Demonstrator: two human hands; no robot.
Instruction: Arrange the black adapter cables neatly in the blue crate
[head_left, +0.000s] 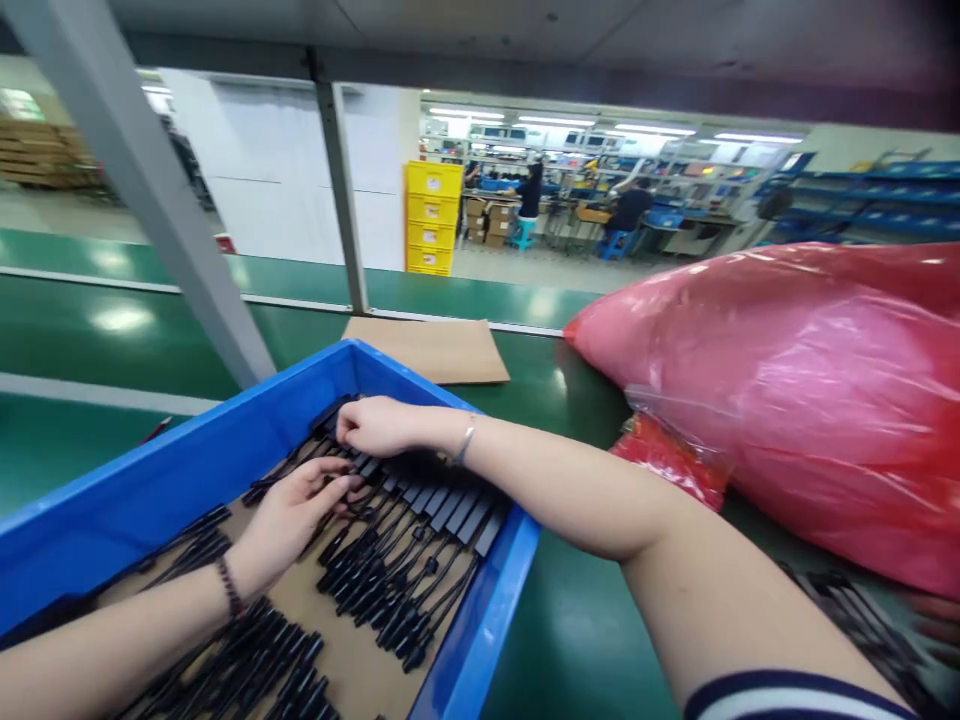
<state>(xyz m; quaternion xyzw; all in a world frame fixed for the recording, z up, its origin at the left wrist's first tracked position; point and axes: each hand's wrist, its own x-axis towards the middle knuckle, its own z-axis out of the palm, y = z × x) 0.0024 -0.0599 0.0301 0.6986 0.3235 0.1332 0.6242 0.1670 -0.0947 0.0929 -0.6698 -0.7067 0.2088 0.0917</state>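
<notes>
A blue plastic bin (480, 625) holds rows of black cables (375, 575), each with a flat grey-black block (457, 515) at one end. My right hand (375, 425) reaches over the far end of one row, its fingers curled downward. What those fingertips pinch is hidden beside the dark blocks. Just nearer and to the left, my left hand (304, 505) has its thumb and fingers bent together around a black cable at the row's edge; part of that grip is hidden. More cables (270, 660) lie in bundles under my left forearm.
Brown cardboard (427, 350) lies behind the bin on the green table (559, 620). A large red plastic bag (787, 390) bulges at right, with more black cables (862, 620) below it. A metal post (150, 180) stands at left. People sit at far benches beyond yellow crates (433, 215).
</notes>
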